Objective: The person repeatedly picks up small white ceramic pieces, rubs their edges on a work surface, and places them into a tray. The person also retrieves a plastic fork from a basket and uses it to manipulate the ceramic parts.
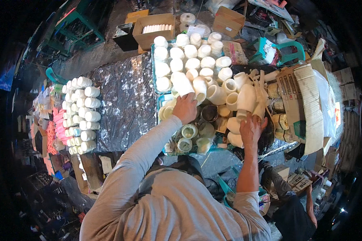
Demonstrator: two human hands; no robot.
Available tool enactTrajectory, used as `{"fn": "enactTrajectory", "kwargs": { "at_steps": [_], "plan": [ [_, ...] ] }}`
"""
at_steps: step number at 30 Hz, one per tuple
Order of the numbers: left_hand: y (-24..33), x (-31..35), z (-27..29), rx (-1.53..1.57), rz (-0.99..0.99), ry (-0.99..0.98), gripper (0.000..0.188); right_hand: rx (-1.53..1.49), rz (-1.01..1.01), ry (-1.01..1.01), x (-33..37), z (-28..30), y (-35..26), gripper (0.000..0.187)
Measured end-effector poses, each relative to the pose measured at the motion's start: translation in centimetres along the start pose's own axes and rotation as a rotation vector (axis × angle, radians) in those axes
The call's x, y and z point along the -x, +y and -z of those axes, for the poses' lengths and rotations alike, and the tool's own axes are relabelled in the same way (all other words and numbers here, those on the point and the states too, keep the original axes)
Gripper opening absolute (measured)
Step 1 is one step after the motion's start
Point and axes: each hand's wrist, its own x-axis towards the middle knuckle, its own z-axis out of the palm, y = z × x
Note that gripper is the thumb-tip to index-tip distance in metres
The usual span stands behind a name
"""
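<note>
My left hand [185, 108] is closed round the near end of a white, jar-shaped piece [181, 82], which leans over the jars in front of it. On the right, my right hand [252, 129] grips the lower end of a cream, rounded jar-like piece [246, 97] with its fingers. Between my hands lie cream jars with open mouths, among them a tilted jar [216, 95] and a dark-mouthed pot [209, 113]. Several white jars [192, 63] stand in rows beyond my left hand. Below my wrists sit greenish, hollow jars [185, 144].
Black plastic sheeting [122, 100] covers the table to the left, with stacked rows of white jars [92, 116] at its far side. A large open carton [309, 104] stands at the right. Another box [153, 40] sits beyond the table. A person [295, 217] is at the lower right.
</note>
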Motion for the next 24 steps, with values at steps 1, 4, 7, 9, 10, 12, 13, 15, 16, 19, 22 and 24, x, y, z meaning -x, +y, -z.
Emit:
{"fn": "enactTrajectory", "kwargs": {
  "at_steps": [1,4,7,9,10,12,13,15,16,19,22,24],
  "plan": [
    [0.0,0.1,0.5,0.096,0.018,0.034,0.031,-0.024,0.007,-0.076,-0.3,0.9,0.1,0.042],
    [0.4,0.1,1.8,0.339,0.085,0.221,0.034,-0.083,0.058,-0.093,-1.6,2.7,-0.2,0.042],
    [0.7,0.3,2.1,0.388,0.273,0.28,0.034,-0.072,0.053,-0.187,-2.9,3.0,-0.5,0.037],
    [0.2,0.2,2.0,0.496,0.393,0.322,0.026,-0.026,0.073,-0.181,-3.5,2.6,-0.5,0.035],
    [-0.1,0.1,1.9,0.555,0.447,0.337,0.023,0.025,0.058,-0.217,-3.7,2.3,-0.5,0.035],
    [-1.0,-0.2,2.1,0.245,0.376,0.274,0.014,0.001,0.061,-0.214,-4.0,1.9,-0.2,0.036],
    [-1.5,-0.3,2.4,0.087,0.334,0.244,0.009,0.011,0.046,-0.206,-4.0,1.9,0.0,0.037],
    [-2.0,-1.1,3.2,0.017,0.286,0.266,0.005,0.005,0.065,-0.136,-4.3,1.7,0.4,0.041],
    [-2.0,-1.5,3.7,0.063,0.145,0.438,0.004,-0.045,0.063,-0.116,-4.4,1.6,0.7,0.041],
    [-1.8,-2.8,5.2,0.17,0.058,0.634,0.008,-0.179,0.113,-0.075,-4.6,1.5,1.2,0.04],
    [-2.4,-4.8,5.1,0.311,0.002,0.773,0.009,-0.376,0.138,-0.1,-4.9,0.8,1.3,0.038],
    [-3.4,-5.9,3.7,0.407,0.037,0.785,0.009,-0.464,0.15,-0.15,-5.3,0.1,1.2,0.04]
  ]
}}
